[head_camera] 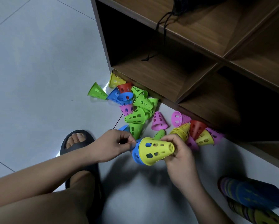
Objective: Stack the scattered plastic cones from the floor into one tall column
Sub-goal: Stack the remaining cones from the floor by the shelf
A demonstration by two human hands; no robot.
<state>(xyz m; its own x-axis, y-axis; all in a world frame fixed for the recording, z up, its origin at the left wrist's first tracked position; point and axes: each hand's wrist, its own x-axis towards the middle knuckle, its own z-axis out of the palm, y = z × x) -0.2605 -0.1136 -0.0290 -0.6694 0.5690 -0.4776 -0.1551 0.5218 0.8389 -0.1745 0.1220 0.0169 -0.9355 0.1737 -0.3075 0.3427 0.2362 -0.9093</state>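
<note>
My right hand [178,153] grips a yellow cone [156,150] by its narrow end, holding it on its side above the floor. A blue cone [136,155] is nested in the yellow one's wide end, and my left hand [114,144] pinches the blue rim. Several loose green, blue, pink, red and yellow cones [140,104] lie scattered on the tiles beyond my hands, along the foot of the shelf. A long stacked column of cones [248,196] lies on its side at the lower right.
A dark wooden shelf unit [192,65] with open compartments fills the upper right; a black drawstring [161,29] hangs into one. My foot in a black slipper [77,143] rests on the grey tiled floor [38,78] left of my hands.
</note>
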